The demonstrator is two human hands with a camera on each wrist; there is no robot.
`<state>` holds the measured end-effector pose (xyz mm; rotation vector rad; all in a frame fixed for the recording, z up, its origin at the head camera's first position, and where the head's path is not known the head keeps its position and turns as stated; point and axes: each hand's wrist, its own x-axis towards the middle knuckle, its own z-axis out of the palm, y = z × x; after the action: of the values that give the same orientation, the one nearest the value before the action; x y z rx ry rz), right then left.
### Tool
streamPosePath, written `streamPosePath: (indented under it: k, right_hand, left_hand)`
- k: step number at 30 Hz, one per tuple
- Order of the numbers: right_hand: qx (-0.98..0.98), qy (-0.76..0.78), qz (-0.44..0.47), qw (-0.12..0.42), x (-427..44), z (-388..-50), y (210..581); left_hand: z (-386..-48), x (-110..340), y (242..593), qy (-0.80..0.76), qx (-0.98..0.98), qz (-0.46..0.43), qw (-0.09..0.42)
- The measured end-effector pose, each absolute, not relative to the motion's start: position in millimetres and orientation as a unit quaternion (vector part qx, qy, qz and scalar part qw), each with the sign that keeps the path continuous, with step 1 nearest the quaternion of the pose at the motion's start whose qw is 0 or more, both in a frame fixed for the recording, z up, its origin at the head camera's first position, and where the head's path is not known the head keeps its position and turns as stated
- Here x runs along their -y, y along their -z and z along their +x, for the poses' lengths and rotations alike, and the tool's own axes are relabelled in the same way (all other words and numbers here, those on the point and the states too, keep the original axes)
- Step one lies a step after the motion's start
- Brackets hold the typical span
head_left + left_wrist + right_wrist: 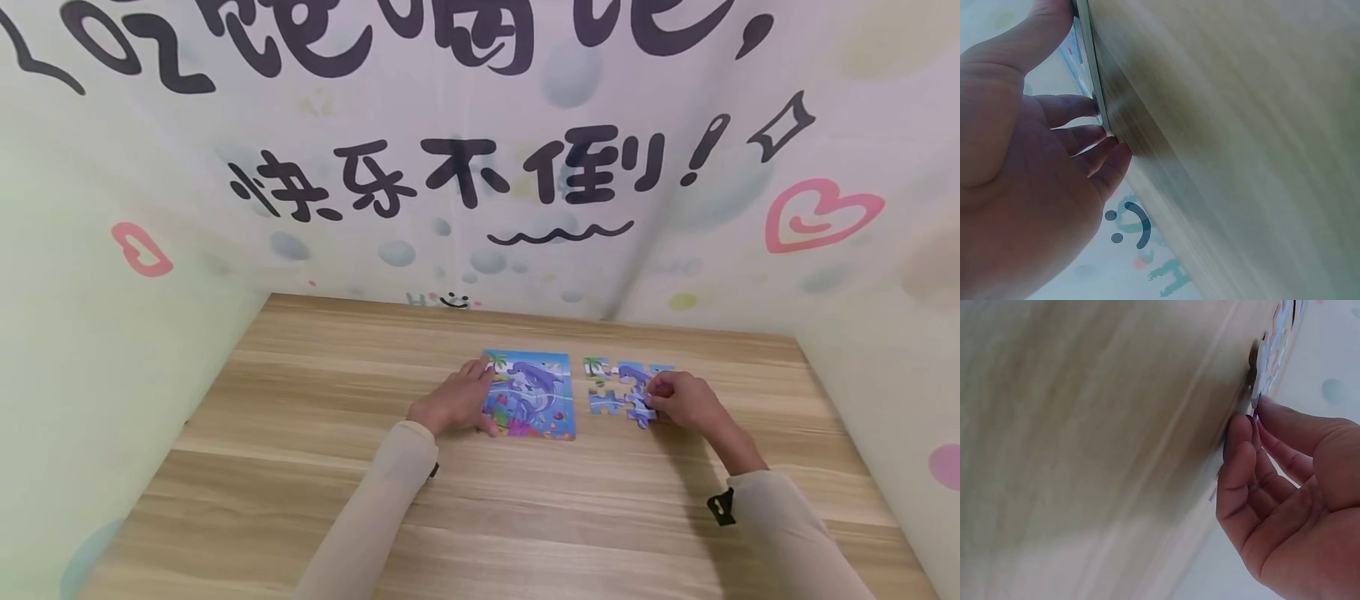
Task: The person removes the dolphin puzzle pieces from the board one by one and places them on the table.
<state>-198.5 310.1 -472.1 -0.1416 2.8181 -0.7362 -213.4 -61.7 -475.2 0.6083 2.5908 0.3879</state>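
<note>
A square dolphin picture, bright blue with a palm tree and coral, lies flat on the table. My left hand rests at its left edge, fingers fairly straight and thumb near the lower corner; in the left wrist view the fingertips touch the edge of this thin board. To its right lie several dolphin puzzle pieces, partly joined. My right hand is at their right side, where thumb and index finger pinch a puzzle piece, seen edge-on in the right wrist view. The fingers hide part of that piece in the head view.
The wood-grain table meets a printed cloth backdrop just behind the picture and pieces. Pale walls stand at the left and right sides.
</note>
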Motion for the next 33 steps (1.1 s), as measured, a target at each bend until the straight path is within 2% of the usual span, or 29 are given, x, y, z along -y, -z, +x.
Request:
streamPosePath:
  k: [8, 16, 33]
  right_hand:
    - [-0.964, 0.242, -0.049, 0.098, -310, -199, 477]
    - [-0.962, 0.261, -0.059, 0.060, -296, -203, 477]
    - [-0.943, 0.292, -0.135, 0.082, -220, -204, 483]
  left_hand:
    - [-213, 62, 473, -0.143, -0.938, 0.221, 0.225]
    - [-212, 62, 472, -0.138, -0.939, 0.224, 0.223]
    - [-212, 62, 473, -0.141, -0.938, 0.223, 0.225]
